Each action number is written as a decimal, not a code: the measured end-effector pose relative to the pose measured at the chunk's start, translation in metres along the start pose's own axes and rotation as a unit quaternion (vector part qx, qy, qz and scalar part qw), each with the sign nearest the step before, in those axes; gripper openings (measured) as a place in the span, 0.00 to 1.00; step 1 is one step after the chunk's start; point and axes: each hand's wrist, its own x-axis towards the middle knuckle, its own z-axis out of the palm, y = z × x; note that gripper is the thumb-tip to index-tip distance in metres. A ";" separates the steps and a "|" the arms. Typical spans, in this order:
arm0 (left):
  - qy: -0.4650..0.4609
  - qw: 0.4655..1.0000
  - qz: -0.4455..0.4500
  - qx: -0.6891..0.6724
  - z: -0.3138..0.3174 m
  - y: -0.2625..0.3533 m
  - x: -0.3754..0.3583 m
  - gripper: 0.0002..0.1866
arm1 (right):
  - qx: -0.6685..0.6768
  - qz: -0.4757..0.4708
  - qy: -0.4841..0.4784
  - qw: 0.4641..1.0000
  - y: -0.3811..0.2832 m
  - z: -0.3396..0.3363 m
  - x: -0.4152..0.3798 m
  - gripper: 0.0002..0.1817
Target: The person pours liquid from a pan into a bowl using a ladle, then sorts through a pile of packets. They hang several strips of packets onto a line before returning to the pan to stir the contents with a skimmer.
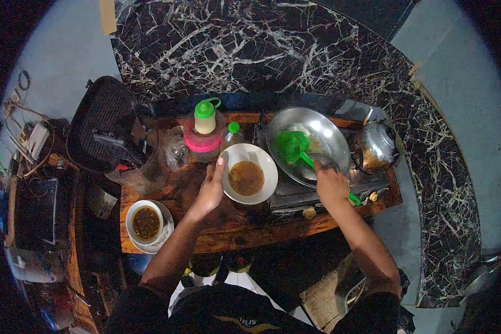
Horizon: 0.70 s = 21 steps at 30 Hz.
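My left hand (210, 189) grips the left side of a white bowl (274, 181), thumb at its rim. Brown broth with small specks lies in the bowl. Over the right edge of a metal wok (329, 129), my right hand (332, 186) is closed around the handle of a green plastic ladle (293, 146). The ladle's cup lies inside the wok, and a green handle end shows below my hand. A dark rounded thing (324, 162) sits by my knuckles, partly covered.
A silver kettle (377, 146) stands right of the wok on the stove (295, 196). Behind the bowl are a green-capped squeeze bottle (205, 118), a pink-lidded jar (202, 143) and a small bottle (233, 135). A cup of dark sauce (145, 222) rests on the wooden table (217, 238).
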 end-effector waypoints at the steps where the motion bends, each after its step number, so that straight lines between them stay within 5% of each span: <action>1: -0.009 1.000 0.012 0.000 -0.001 0.008 -0.005 0.55 | -0.009 -0.006 0.018 1.000 -0.001 0.001 -0.001 0.18; 14: -0.012 1.000 0.005 0.028 0.001 0.009 -0.009 0.55 | -0.043 -0.016 -0.011 0.999 -0.002 0.009 -0.003 0.22; 21: -0.022 1.000 -0.005 0.013 0.001 0.003 -0.003 0.54 | 0.079 0.028 0.011 0.996 0.017 -0.002 0.005 0.15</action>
